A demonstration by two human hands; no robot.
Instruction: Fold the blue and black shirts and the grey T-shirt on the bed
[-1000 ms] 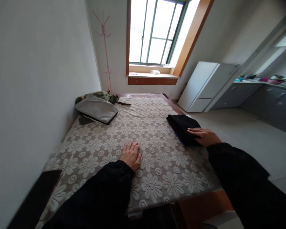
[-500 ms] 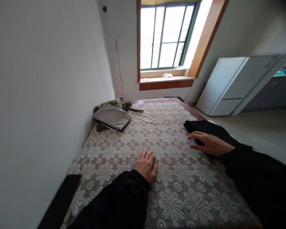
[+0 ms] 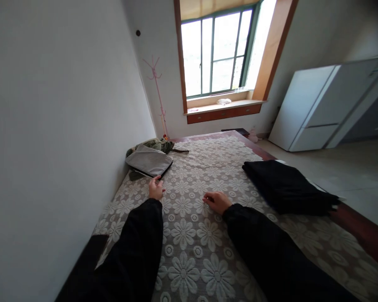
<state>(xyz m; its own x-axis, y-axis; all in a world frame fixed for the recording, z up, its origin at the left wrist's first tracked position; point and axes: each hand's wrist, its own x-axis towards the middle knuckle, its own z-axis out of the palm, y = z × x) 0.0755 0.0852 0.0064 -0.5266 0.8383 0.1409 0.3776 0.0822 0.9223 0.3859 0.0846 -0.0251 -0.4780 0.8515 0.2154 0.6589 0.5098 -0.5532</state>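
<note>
Black stack released, left hand at the grey folded garment

The left hand, seen flat on the flower-patterned tablecloth half a second ago, has been brought to the near corner of the grey folded garment. The fingers are extended towards its dark edge; whether the corner is pinched or merely touched cannot be told. The right hand has been withdrawn from the black folded cloth stack — its fingers are loosely curled over the middle of the tablecloth. Nothing is seen in it; whether its fingertips meet cannot be told. Handling is judged to have been shifted from the black stack to the grey garment.

The black stack is left near the right edge of the table, folded, with white showing along its far side. The grey garment is found at far left, laid partly over a green garment, from which a dark strap trails.

Access on the left is judged to be limited by the white wall — the pile is set close beside it. The strap could be caught. A pink coat stand and white refrigerator are seen beyond the table, clear of both hands.
</note>
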